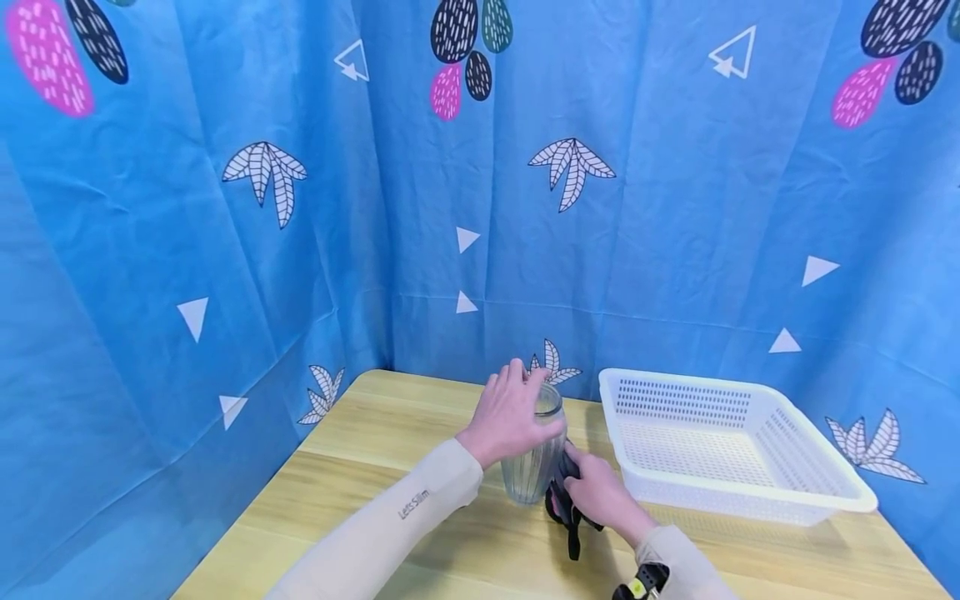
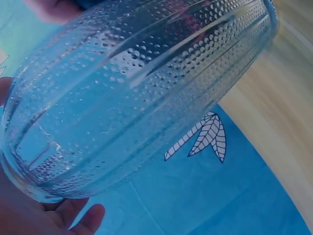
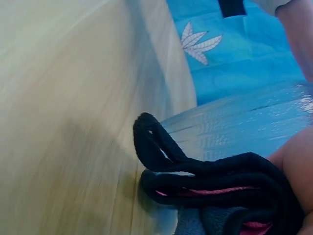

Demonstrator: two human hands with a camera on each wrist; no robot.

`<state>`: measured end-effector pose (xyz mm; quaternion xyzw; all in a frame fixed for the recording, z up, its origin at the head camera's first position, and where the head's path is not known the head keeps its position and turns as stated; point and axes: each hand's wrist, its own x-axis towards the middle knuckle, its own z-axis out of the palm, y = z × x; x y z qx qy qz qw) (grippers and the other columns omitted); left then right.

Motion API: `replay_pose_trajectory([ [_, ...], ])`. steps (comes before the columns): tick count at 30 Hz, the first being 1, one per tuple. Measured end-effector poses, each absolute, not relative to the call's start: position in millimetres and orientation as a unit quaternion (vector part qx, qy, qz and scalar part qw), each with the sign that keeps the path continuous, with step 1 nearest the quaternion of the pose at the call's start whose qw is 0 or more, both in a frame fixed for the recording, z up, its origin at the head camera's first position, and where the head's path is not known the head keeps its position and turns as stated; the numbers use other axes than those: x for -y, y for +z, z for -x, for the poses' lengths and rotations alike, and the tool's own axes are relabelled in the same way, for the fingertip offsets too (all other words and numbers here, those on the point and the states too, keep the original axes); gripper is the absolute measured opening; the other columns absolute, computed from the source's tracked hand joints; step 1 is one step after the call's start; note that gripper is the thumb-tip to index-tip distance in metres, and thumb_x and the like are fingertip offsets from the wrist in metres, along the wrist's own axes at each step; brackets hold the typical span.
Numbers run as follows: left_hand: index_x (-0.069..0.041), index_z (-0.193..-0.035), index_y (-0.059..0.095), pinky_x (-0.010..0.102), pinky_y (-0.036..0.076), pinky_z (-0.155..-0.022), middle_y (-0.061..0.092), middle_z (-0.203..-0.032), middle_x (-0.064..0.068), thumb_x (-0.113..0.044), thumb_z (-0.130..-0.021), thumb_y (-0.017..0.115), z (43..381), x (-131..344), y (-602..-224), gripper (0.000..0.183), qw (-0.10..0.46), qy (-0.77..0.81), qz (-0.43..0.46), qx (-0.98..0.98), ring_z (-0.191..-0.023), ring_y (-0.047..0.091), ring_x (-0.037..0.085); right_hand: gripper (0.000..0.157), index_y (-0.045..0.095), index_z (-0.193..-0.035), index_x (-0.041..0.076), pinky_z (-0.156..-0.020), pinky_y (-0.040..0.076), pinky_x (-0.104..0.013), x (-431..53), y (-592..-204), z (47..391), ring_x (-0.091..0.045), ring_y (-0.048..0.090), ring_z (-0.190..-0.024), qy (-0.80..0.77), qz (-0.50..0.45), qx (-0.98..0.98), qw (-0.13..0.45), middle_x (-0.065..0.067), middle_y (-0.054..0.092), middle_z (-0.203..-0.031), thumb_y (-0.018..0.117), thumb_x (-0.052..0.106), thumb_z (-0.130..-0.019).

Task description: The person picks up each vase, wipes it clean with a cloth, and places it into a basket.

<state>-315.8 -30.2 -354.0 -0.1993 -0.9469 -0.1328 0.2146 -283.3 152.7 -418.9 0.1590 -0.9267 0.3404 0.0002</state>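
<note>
A clear ribbed glass vase (image 1: 528, 477) with a dimpled surface stands upright on the table. My left hand (image 1: 508, 417) grips it near the rim, thumb on one side and fingers on the other. In the left wrist view the vase (image 2: 132, 98) fills most of the picture. My right hand (image 1: 603, 493) holds a folded dark grey cloth (image 1: 572, 510) with black edging and pink parts, close against the vase's right side. The right wrist view shows the cloth (image 3: 215, 178) bunched in folds, a black loop sticking out; most of the right hand is outside that view.
A white perforated plastic basket (image 1: 738, 492) stands on the wooden table (image 1: 315, 492), right of the hands. A blue patterned curtain (image 1: 675, 208) hangs behind the table and along its left side. A black band with a yellow-marked device (image 1: 640, 583) sits on the right wrist.
</note>
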Motion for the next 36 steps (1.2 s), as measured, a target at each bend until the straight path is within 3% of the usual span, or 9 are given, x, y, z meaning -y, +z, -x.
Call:
replay_pose_trajectory([
  [5, -0.022, -0.143, 0.048, 0.027, 0.039, -0.073, 0.038, -0.104, -0.002, -0.055, -0.085, 0.064, 311, 29, -350, 0.069, 0.191, -0.173, 0.209, 0.943, -0.091, 0.042, 0.015, 0.065, 0.042, -0.152, 0.003, -0.053, 0.043, -0.033, -154, -404, 273, -0.017, 0.049, -0.052, 0.374, -0.130, 0.918, 0.012, -0.017, 0.068, -0.089, 0.057, 0.002, -0.089],
  [7, -0.022, -0.144, 0.047, 0.028, 0.041, -0.076, 0.038, -0.107, -0.002, -0.051, -0.087, 0.066, 308, 28, -348, 0.067, 0.172, -0.196, 0.213, 0.942, -0.095, 0.042, 0.015, 0.065, 0.042, -0.153, 0.007, -0.053, 0.043, -0.033, -154, -397, 269, -0.018, 0.051, -0.053, 0.371, -0.125, 0.920, 0.031, -0.017, 0.068, -0.089, 0.056, 0.003, -0.090],
  [10, -0.023, -0.144, 0.047, 0.030, 0.044, -0.080, 0.039, -0.111, -0.001, -0.044, -0.085, 0.068, 306, 26, -345, 0.066, 0.153, -0.213, 0.215, 0.941, -0.100, 0.043, 0.016, 0.065, 0.042, -0.153, 0.009, -0.066, 0.048, -0.037, -155, -388, 265, -0.023, 0.064, -0.077, 0.357, -0.132, 0.922, 0.073, -0.025, 0.069, -0.117, 0.056, 0.004, -0.090],
  [12, -0.022, -0.143, 0.047, 0.032, 0.045, -0.083, 0.039, -0.114, -0.001, -0.041, -0.084, 0.069, 305, 25, -345, 0.066, 0.146, -0.219, 0.217, 0.940, -0.102, 0.043, 0.017, 0.065, 0.044, -0.153, 0.009, -0.078, 0.051, -0.042, -155, -383, 265, -0.029, 0.066, -0.101, 0.345, -0.144, 0.921, 0.113, -0.024, 0.059, -0.138, 0.058, 0.004, -0.089],
  [16, -0.022, -0.143, 0.048, 0.035, 0.046, -0.091, 0.041, -0.121, 0.001, -0.042, -0.082, 0.071, 307, 25, -346, 0.068, 0.140, -0.231, 0.224, 0.936, -0.110, 0.044, 0.019, 0.068, 0.042, -0.154, 0.012, -0.094, 0.050, -0.055, -153, -374, 265, -0.041, 0.059, -0.123, 0.335, -0.169, 0.911, 0.173, -0.024, 0.052, -0.146, 0.059, 0.002, -0.089],
  [19, -0.022, -0.141, 0.049, 0.035, 0.045, -0.093, 0.042, -0.124, 0.001, -0.044, -0.082, 0.072, 308, 25, -347, 0.067, 0.146, -0.229, 0.229, 0.935, -0.113, 0.044, 0.019, 0.071, 0.041, -0.155, 0.013, -0.098, 0.047, -0.060, -149, -369, 268, -0.047, 0.053, -0.128, 0.320, -0.178, 0.909, 0.198, -0.029, 0.047, -0.148, 0.059, -0.001, -0.088],
  [25, -0.021, -0.139, 0.051, 0.034, 0.045, -0.092, 0.041, -0.122, 0.001, -0.042, -0.081, 0.070, 309, 26, -349, 0.064, 0.155, -0.219, 0.233, 0.935, -0.111, 0.043, 0.019, 0.072, 0.034, -0.157, 0.010, -0.098, 0.047, -0.058, -142, -372, 282, -0.047, 0.053, -0.128, 0.324, -0.173, 0.917, 0.153, -0.031, 0.046, -0.147, 0.058, 0.001, -0.090],
  [29, -0.023, -0.140, 0.050, 0.035, 0.045, -0.091, 0.040, -0.120, -0.001, -0.041, -0.081, 0.068, 310, 27, -350, 0.064, 0.152, -0.223, 0.227, 0.936, -0.111, 0.042, 0.018, 0.083, 0.027, -0.159, 0.007, -0.098, 0.048, -0.054, -144, -379, 288, -0.043, 0.053, -0.129, 0.372, -0.184, 0.904, 0.104, -0.031, 0.042, -0.150, 0.065, 0.005, -0.086],
  [36, -0.024, -0.141, 0.050, 0.035, 0.045, -0.090, 0.039, -0.119, -0.002, -0.040, -0.080, 0.068, 310, 29, -352, 0.065, 0.151, -0.226, 0.224, 0.936, -0.110, 0.041, 0.016, 0.087, 0.030, -0.159, 0.011, -0.088, 0.050, -0.043, -145, -400, 294, -0.036, 0.059, -0.119, 0.393, -0.182, 0.896, 0.093, -0.027, 0.050, -0.145, 0.064, -0.004, -0.081],
])
